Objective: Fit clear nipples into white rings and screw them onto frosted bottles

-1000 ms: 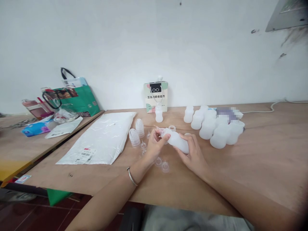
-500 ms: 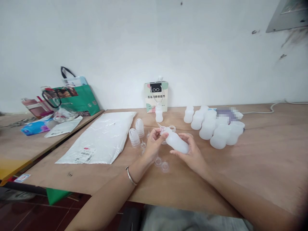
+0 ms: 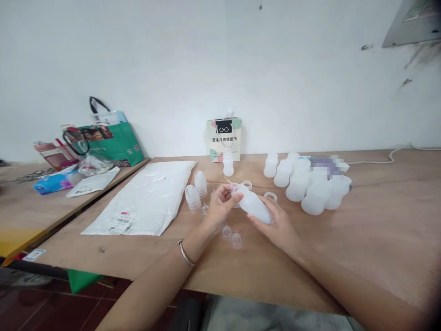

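A frosted white squeeze bottle [image 3: 254, 206] lies tilted between my hands, its neck pointing up and left. My right hand [image 3: 278, 225] is wrapped round its lower body. At the neck, the fingers of my left hand [image 3: 222, 204] pinch a small clear spout piece [image 3: 234, 186] with a thin pointed tip; whether it is seated in the neck I cannot tell. Just beyond the bottle lies a white ring [image 3: 246, 185], with another ring [image 3: 270, 197] near my right fingers. Below my left hand are clear spout discs [image 3: 236, 240].
Two clear domed caps [image 3: 193, 198] stand left of my hands, beside a white mailing bag [image 3: 141, 197]. Several white bottles [image 3: 315, 197] stand at the right. One bottle [image 3: 228, 164] stands before a paper bag [image 3: 212, 126]. A green bag [image 3: 127, 142] sits on the left table.
Both hands stay at the bottle, with only a slight shift of its angle and my right-hand grip. The ring near my right fingers shows more fully.
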Available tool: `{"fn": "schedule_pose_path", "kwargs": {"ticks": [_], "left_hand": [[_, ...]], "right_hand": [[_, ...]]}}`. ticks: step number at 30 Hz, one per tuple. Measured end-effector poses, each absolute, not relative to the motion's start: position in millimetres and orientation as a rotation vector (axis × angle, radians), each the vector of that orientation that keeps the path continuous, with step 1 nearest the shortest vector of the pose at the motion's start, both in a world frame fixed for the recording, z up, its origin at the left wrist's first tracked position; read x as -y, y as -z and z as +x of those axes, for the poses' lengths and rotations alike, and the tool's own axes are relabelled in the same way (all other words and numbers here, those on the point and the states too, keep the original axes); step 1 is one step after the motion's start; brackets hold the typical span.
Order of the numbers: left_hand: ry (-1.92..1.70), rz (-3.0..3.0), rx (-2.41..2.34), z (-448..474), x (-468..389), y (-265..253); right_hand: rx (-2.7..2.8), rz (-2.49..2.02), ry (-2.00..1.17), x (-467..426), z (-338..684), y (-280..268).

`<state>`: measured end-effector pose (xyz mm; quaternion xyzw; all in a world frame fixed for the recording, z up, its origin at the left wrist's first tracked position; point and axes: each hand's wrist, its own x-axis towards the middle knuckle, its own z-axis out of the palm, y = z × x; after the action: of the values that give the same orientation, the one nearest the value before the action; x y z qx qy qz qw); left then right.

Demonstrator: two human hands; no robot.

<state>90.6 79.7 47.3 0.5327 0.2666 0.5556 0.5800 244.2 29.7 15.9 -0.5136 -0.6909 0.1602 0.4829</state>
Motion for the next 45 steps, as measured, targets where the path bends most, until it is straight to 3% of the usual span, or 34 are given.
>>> {"fn": "schedule_pose_path", "kwargs": {"ticks": [8, 14, 24, 34, 45], "left_hand": [[-1.28, 1.316, -0.589, 89.9, -77.8, -44.0], [-1.273, 1.351, -0.564, 88.1, -78.1, -46.6], [-1.097, 1.295, -0.382, 82.6, -75.4, -50.5], [-1.227, 1.313, -0.617, 85.0, -90.2, -37.1], [-1.254, 1.403, -0.596, 86.6, -84.3, -41.9]], "right_hand": [[1.776, -1.26, -0.135, -28.2, 248.0, -13.9], [1.69, -1.26, -0.354, -28.5, 244.4, -15.0], [1.567, -1.023, -1.06, -24.4, 244.5, -36.7], [1.46, -0.78, -1.121, -32.5, 253.1, -19.0], [1.52, -0.907, -1.1, -29.3, 250.1, -23.2]]}}
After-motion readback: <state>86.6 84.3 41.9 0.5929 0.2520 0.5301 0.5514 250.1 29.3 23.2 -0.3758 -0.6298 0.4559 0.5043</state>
